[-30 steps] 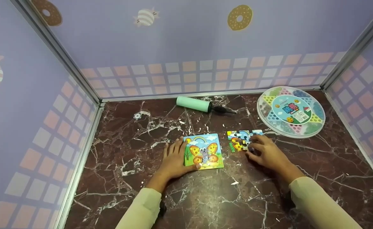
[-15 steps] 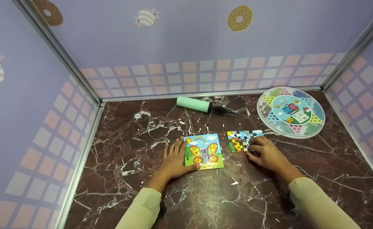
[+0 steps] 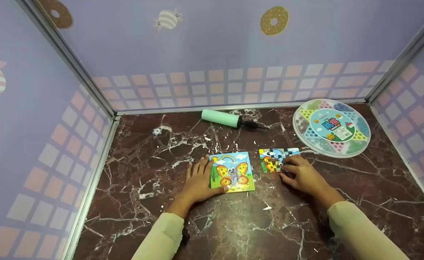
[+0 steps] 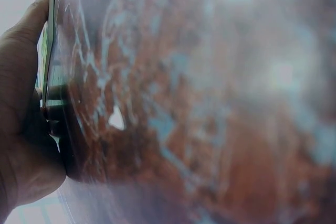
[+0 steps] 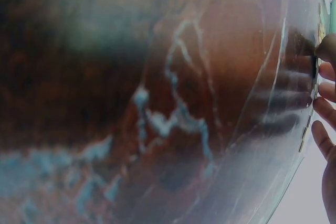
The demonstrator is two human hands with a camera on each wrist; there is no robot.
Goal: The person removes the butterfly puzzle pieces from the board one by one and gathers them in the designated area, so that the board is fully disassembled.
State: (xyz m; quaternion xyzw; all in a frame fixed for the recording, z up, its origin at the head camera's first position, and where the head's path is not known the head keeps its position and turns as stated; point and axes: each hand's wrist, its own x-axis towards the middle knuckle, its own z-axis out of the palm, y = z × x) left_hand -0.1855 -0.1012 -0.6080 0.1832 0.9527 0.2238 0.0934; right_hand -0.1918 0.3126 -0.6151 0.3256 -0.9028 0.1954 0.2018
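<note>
My left hand rests against a square picture puzzle board with a butterfly and a rainbow on it. The fingers lie along its left side, and the thumb touches the bottom edge. Right of the board lie several loose jigsaw pieces in a close group. My right hand is over the right part of this group, fingers bent and fingertips on the pieces, covering some of them. In the right wrist view, the fingers stand apart against the thin edge of the pieces; no piece shows lifted.
A mint-green hand pump with a black nozzle lies behind the board. At the back right is a round Chinese checkers box. A small round chip lies at the back left. Patterned walls enclose the dark marble-look tabletop.
Hardly anything differs. The right fingers have shifted very slightly on the pieces; the left hand and the board stay where they were.
</note>
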